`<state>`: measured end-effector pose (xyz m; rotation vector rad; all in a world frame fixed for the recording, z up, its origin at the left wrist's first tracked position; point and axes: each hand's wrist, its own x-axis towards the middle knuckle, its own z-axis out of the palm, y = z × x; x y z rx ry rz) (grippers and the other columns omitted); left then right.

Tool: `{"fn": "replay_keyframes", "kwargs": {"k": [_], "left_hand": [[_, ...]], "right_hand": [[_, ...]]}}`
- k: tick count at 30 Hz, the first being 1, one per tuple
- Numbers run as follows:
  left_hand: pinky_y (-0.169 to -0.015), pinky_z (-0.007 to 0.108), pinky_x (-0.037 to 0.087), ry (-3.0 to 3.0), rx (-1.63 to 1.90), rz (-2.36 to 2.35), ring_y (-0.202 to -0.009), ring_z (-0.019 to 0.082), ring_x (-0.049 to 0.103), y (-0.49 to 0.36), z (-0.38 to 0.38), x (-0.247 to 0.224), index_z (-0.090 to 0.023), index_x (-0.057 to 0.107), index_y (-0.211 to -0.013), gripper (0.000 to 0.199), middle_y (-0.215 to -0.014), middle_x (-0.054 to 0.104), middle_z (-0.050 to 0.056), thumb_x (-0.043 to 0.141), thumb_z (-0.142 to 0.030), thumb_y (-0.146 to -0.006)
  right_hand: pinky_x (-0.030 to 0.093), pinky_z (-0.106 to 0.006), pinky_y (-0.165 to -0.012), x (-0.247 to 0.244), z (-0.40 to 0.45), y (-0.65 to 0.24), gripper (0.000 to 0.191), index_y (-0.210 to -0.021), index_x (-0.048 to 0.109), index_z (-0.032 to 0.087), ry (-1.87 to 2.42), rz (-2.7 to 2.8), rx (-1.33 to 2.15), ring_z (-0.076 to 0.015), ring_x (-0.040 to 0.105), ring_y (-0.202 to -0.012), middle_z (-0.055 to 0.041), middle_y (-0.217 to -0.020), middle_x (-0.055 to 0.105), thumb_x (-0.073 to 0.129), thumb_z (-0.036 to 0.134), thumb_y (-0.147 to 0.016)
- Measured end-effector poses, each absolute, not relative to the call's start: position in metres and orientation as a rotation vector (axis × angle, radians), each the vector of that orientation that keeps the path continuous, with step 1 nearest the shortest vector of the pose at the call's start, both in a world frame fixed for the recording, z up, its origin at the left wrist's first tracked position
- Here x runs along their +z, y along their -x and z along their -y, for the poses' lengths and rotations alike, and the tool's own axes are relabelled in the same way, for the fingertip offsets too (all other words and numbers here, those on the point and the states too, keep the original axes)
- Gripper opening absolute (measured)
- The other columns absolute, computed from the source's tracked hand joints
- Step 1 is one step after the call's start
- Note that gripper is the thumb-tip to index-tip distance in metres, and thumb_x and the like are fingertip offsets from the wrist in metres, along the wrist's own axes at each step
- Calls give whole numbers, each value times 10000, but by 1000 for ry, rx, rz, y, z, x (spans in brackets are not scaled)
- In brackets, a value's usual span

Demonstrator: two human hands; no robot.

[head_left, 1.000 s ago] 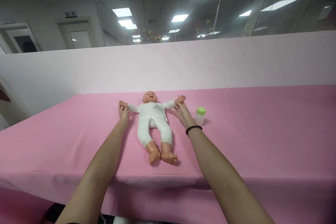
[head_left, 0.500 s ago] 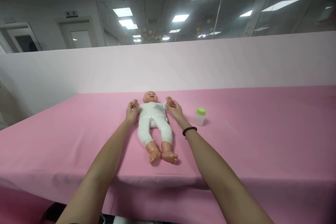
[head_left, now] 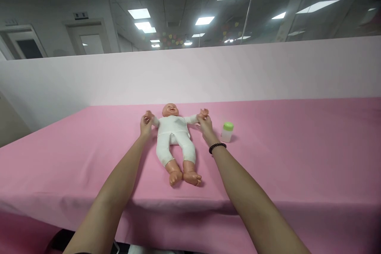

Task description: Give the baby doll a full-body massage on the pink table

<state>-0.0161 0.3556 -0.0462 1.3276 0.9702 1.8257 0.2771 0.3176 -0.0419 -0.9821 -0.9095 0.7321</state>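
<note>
A baby doll (head_left: 173, 129) with a white cloth body lies on its back, its head away from me and its bare feet toward me. My left hand (head_left: 146, 125) is closed around the doll's hand on the left side. On the other side, my right hand (head_left: 205, 126) grips the doll's other hand or wrist, whose small fingers show above mine. Both doll arms are spread out sideways from the body. A dark beaded bracelet (head_left: 217, 147) circles my right wrist.
A small clear jar with a green lid (head_left: 228, 131) stands just right of my right hand. Pink cloth (head_left: 285, 154) covers the table, its front edge near me. A low white wall (head_left: 208, 73) runs along the back, with glass above it.
My hands have moved apart, drawing the doll's arms outward. The right one moved farther and its white sleeve now shows stretched out. The doll's body and the jar stayed put.
</note>
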Motion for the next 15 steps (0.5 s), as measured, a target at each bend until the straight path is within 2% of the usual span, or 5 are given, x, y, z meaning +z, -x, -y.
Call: {"fn": "replay_keyframes", "kwargs": {"k": [4,7,11,13,15], "left_hand": [[-957,411,468,-1828,1448,-839,-1057,263,614,-3,-335,-43,-210,685,-1004,300,-1097,704,88,773,-279,-725],[-965,409,458,-1855,1441,-856,-1069,259,609,-6,-333,-45,-217,680,-1040,314,-1117,699,86,764,-303,-750],[-965,355,448,-1629,1670,-910,-1108,224,577,3,-347,-48,-237,598,-1036,287,-1144,646,70,722,-355,-806],[-909,337,463,-1335,1784,-989,-1087,214,571,12,-358,-49,-248,525,-1012,270,-1114,613,64,683,-383,-840],[-864,348,470,-1136,1783,-1019,-1057,218,567,23,-367,-51,-245,467,-977,236,-1054,590,68,621,-397,-883]], "right_hand": [[492,-394,-984,-31,-300,-257,324,-961,684,207,858,1567,709,-229,621,-1060,-66,-1122,690,754,278,-652],[499,-389,-970,-31,-294,-252,350,-1013,703,211,814,1717,789,-234,624,-1087,-69,-1165,685,747,250,-668],[481,-394,-1006,-30,-302,-262,344,-1009,674,207,854,1476,724,-233,604,-1124,-79,-1176,679,757,312,-692],[530,-391,-923,-34,-313,-273,365,-1025,623,225,925,1147,750,-225,623,-1058,-70,-1131,671,733,377,-712],[568,-362,-812,-43,-323,-287,295,-1001,564,254,990,816,842,-199,643,-952,-38,-1024,654,661,389,-757]]}}
